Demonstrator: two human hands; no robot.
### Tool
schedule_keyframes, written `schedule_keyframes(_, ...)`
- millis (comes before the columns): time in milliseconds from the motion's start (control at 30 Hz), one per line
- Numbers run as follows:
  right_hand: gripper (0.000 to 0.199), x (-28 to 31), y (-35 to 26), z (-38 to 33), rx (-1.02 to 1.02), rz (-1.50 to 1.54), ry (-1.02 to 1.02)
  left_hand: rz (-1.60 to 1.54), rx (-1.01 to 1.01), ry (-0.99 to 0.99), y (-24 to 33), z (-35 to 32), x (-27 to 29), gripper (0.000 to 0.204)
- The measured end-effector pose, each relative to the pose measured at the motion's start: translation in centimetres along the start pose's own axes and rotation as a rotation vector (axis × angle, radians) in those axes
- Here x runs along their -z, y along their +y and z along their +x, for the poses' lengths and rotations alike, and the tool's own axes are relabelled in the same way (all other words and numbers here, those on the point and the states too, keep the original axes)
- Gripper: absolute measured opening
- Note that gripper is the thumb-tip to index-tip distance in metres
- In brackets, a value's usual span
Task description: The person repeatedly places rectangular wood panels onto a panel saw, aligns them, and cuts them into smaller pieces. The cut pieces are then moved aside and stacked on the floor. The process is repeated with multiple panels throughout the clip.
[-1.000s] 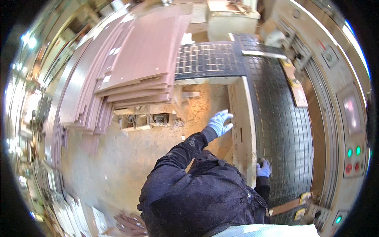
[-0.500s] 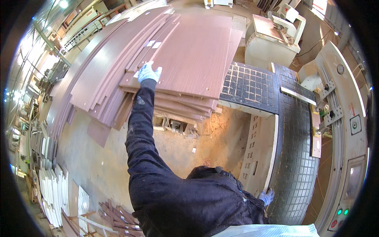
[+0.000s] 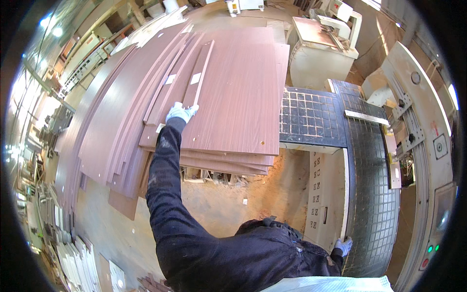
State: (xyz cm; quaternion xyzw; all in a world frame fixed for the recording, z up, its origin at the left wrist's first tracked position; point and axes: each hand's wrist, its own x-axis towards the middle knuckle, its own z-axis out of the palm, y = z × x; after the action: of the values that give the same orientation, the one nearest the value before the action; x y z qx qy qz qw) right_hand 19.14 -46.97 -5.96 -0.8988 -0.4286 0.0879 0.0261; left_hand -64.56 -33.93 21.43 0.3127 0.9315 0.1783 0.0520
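As it lies, the plank (image 3: 201, 65) points lengthwise away.

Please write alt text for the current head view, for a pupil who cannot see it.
A person's gloved left hand grips the near end of a narrow board atop stacked brown panels. The gloved right hand is at the edge of a black gridded table; a pale machine with green lights stands to the right.

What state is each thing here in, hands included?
Left hand: gloved, at near end of narrow board; grip unclear
Right hand: gloved, at edge of black table
Narrow board: on top of brown panels
Brown panels: stacked, edges uneven
White bar: lying across black table
Green lights: lit
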Motion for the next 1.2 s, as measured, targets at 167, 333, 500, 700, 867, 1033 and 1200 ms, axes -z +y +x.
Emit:
schedule_keyframes(167,0.049,0.1,-1.7,-0.4,-0.008,0.100,0.091,-1.416,0.178,-0.639,4.7,-6.2,1.6,0.038)
schedule_keyframes(333,0.067,-1.1,-2.8,0.1,-0.034,-0.045,0.041,-1.544,0.174,-1.220,10.2,-13.0,0.0,0.042)
schedule_keyframes(500,0.073,1.4,-3.0,-1.6,-0.069,-0.086,-0.083,-1.694,0.240,-1.851,18.1,-20.6,-2.8,0.061)
schedule_keyframes(700,0.077,0.9,-2.7,-1.7,-0.069,-0.085,-0.113,-1.398,0.199,-1.897,22.3,-28.6,-12.2,0.053)
schedule_keyframes(867,0.077,0.6,-2.1,-1.6,-0.005,-0.073,-0.099,-0.809,-0.386,-1.214,25.3,-31.0,-26.7,0.051)
schedule_keyframes(1033,0.084,0.2,-0.1,-1.6,0.055,-0.057,-0.090,-0.165,-0.752,-0.729,31.6,-31.1,-32.3,0.078)
schedule_keyframes(1200,0.074,-0.1,0.6,0.8,0.230,-0.057,-0.068,-0.010,-0.733,-0.654,34.6,-26.7,-33.2,0.077)
